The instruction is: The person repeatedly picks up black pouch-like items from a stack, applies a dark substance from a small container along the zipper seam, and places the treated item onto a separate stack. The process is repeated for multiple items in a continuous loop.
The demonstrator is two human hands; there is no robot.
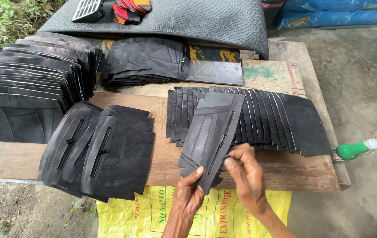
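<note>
Black rubber piece [215,136], flat, with a zip down its length: you hold it over the near edge of the worktop [285,169], long axis tilted from near-left up to far-right. Your left hand [189,194] grips its near corner from below, thumb on top, fingers closed on the rubber. Your right hand [245,174] sits just right of the zip's lower end, fingers pinched together at what looks like the zip pull; whether they actually hold it you cannot tell from here. The right hand is the nearer one to the zip.

- Yellow woven sack [223,211], printed in red and green, hangs below the worktop edge under your hands.
- Near left: small overlapping pile of zipped black pieces [104,150].
- Right, beyond the worktop corner: green bottle with a white cap [354,150], lying on its side.
- Behind the held piece: fanned row of black pieces [276,123].
- Far left: large stacked fan of black pieces [29,88].
- Far centre: another black stack [148,59], with a black panel bearing yellow marks [215,66] beside it.
- Farthest: grey textured mat [197,20], carrying a white grid-like object [87,9] and red-and-black items [129,11].
</note>
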